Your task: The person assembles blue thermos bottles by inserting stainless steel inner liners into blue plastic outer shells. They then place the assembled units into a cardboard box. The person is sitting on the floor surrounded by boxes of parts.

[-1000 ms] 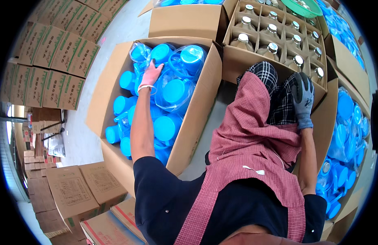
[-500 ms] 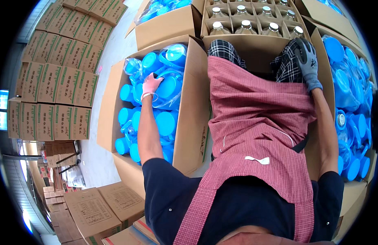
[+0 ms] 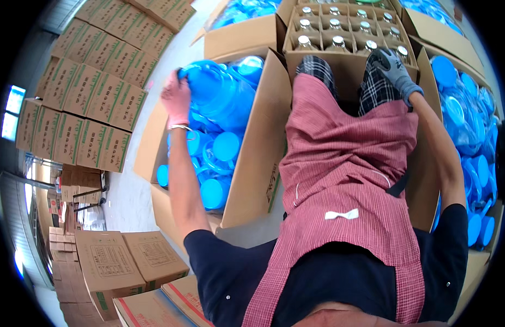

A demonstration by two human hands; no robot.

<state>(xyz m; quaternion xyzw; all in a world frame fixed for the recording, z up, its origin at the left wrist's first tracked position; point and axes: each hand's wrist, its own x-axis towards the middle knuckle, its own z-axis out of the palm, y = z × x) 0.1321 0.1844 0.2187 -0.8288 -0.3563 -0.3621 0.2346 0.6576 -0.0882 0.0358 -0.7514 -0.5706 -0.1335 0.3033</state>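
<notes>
My left hand [image 3: 178, 97], in a pink glove, grips the upper end of a blue plastic jug [image 3: 222, 95]. The jug is raised and tilted above an open carton [image 3: 258, 147]. More blue jugs with round lids [image 3: 214, 193] fill that carton, some of them in clear film. On my right knee, beside the near edge of the bottle carton, lies my right hand [image 3: 391, 68] in a grey glove. Its fingers are spread over the checked trouser cloth and hold nothing.
A divided carton [image 3: 350, 56] of glass bottles with light caps stands ahead of my knees. At my right is another carton of blue jugs [image 3: 476, 163]. Stacked closed cartons [image 3: 86, 103] line the far left, and more cartons [image 3: 121, 267] sit at the lower left.
My left hand has moved up and to the left, and a blue jug has risen out of the carton with it. My right hand remains on the knee.
</notes>
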